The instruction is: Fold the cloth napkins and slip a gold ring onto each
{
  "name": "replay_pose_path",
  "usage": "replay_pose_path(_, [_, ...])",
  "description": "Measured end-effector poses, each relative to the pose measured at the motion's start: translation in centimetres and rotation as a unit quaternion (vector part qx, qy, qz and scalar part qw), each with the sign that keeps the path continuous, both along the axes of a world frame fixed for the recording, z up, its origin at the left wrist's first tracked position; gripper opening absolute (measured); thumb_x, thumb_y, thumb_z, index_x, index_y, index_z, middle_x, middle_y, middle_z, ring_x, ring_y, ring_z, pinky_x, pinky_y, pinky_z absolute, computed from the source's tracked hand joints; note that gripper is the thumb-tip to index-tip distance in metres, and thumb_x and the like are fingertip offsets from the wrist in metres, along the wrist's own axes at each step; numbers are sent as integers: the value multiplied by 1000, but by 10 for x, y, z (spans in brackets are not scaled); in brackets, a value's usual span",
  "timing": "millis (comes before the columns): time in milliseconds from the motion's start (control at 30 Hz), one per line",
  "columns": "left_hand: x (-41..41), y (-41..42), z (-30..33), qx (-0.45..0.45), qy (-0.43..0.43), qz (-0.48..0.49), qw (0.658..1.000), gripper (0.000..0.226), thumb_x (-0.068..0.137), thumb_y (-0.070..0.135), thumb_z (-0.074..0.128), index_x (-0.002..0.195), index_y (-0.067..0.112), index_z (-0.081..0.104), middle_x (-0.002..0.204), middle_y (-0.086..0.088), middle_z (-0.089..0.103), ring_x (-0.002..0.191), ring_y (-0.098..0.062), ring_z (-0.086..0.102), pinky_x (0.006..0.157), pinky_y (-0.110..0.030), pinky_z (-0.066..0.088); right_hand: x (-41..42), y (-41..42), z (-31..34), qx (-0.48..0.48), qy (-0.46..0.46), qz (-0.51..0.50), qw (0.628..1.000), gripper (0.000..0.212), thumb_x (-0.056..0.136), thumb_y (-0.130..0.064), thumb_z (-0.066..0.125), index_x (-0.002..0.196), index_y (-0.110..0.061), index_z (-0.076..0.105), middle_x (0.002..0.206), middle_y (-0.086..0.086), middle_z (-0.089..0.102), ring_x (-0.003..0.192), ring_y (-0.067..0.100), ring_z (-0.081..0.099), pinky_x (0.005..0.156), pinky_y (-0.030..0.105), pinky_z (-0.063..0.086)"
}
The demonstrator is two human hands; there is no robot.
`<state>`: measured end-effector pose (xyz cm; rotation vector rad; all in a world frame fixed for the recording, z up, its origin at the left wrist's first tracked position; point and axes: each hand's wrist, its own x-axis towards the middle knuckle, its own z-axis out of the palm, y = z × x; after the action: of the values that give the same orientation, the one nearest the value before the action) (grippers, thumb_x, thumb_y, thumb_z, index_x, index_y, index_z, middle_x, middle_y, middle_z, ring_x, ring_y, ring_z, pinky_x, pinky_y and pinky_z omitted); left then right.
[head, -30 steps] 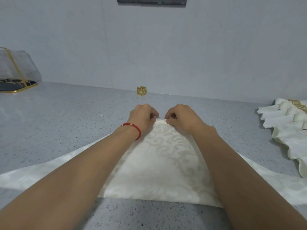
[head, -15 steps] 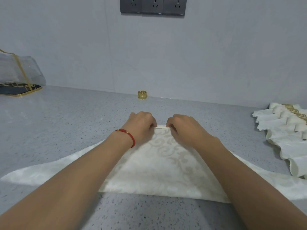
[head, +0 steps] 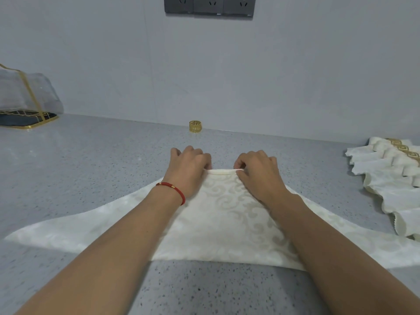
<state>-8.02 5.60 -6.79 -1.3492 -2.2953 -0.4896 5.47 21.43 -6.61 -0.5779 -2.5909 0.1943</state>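
Observation:
A cream napkin (head: 227, 221) with a swirl pattern lies spread on the grey counter (head: 95, 169), its far tip rolled into a short fold. My left hand (head: 189, 168), with a red bracelet at the wrist, pinches the left end of that fold. At the fold's right end my right hand (head: 259, 171) pinches it too. A gold ring (head: 195, 126) stands alone by the wall, beyond both hands.
Several folded napkins (head: 391, 178) with gold rings lie at the right edge. A gold-framed wire holder (head: 25, 105) with a translucent cover sits far left. Dark wall sockets (head: 209, 6) are above.
Both hands have drawn apart along the napkin's far tip, and the rolled fold between them is now wider. The view has tilted up a little.

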Motion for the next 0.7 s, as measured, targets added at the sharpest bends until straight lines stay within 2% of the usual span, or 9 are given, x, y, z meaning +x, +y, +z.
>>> replay_pose_path(67, [-1, -6, 6, -61, 28, -32, 997, 26, 85, 6, 65, 92, 31, 68, 92, 12, 62, 92, -16, 52, 77, -34, 24, 8, -2, 5, 73, -49, 29, 996, 22, 92, -9, 56, 98, -27, 68, 98, -10, 63, 102, 17, 53, 96, 39, 34])
replay_pose_path(133, [-1, -9, 11, -100, -12, -39, 994, 30, 87, 5, 57, 97, 30, 70, 99, 11, 64, 98, -16, 56, 80, -34, 27, 13, -4, 5, 95, -67, 44, 992, 25, 90, -11, 54, 100, -28, 69, 101, -10, 65, 98, 15, 56, 99, 40, 33])
replay_pose_path(200, [-2, -11, 9, -67, -71, -38, 994, 31, 86, 8, 52, 96, 27, 74, 100, 10, 68, 98, -18, 60, 86, -35, 38, 14, -4, 1, 42, -29, 48, 998, 24, 92, -14, 52, 101, -26, 72, 100, -10, 67, 92, 14, 59, 102, 42, 35])
replay_pose_path(267, [-4, -12, 4, 4, -138, -31, 990, 31, 88, 8, 51, 95, 26, 76, 97, 7, 72, 96, -19, 64, 88, -36, 50, 13, 1, -4, -35, 23, 45, 998, 22, 98, -15, 53, 102, -23, 73, 99, -6, 70, 92, 16, 61, 98, 43, 41])
replay_pose_path(333, [-6, -12, 0, 33, -169, -31, 985, 30, 90, 5, 53, 95, 23, 76, 96, 3, 73, 95, -21, 65, 86, -37, 53, 11, 7, -7, -64, 18, 43, 997, 16, 96, -15, 58, 86, -16, 71, 89, 3, 68, 88, 23, 58, 88, 41, 45])
replay_pose_path(433, [-7, -11, 1, -9, -150, -24, 988, 25, 91, 2, 54, 83, 19, 71, 99, -4, 66, 97, -26, 62, 86, -42, 51, 12, 8, -3, -33, -22, 29, 999, 16, 97, -22, 61, 89, -23, 75, 91, -7, 69, 95, 20, 54, 88, 43, 43])
replay_pose_path(533, [-3, -11, 6, -49, -104, 2, 993, 25, 91, 6, 54, 88, 25, 70, 96, 7, 62, 99, -19, 51, 88, -39, 40, 16, 3, 1, 62, -41, 40, 996, 11, 100, -24, 57, 93, -25, 65, 92, -11, 63, 94, 18, 54, 92, 42, 40])
replay_pose_path(600, [1, -13, 10, -62, -66, 1, 996, 22, 90, 7, 53, 88, 26, 65, 93, 10, 62, 96, -18, 50, 86, -38, 34, 18, -2, 3, 129, -60, 45, 989, 9, 99, -17, 56, 95, -24, 59, 93, -8, 60, 90, 19, 53, 89, 40, 42])
replay_pose_path(700, [7, -15, 18, -115, -8, -28, 993, 19, 91, 7, 56, 92, 25, 60, 98, 8, 60, 96, -19, 56, 80, -35, 27, 19, -8, 9, 167, -85, 56, 981, 23, 86, -1, 61, 92, -23, 55, 91, -5, 58, 86, 22, 52, 80, 37, 42])
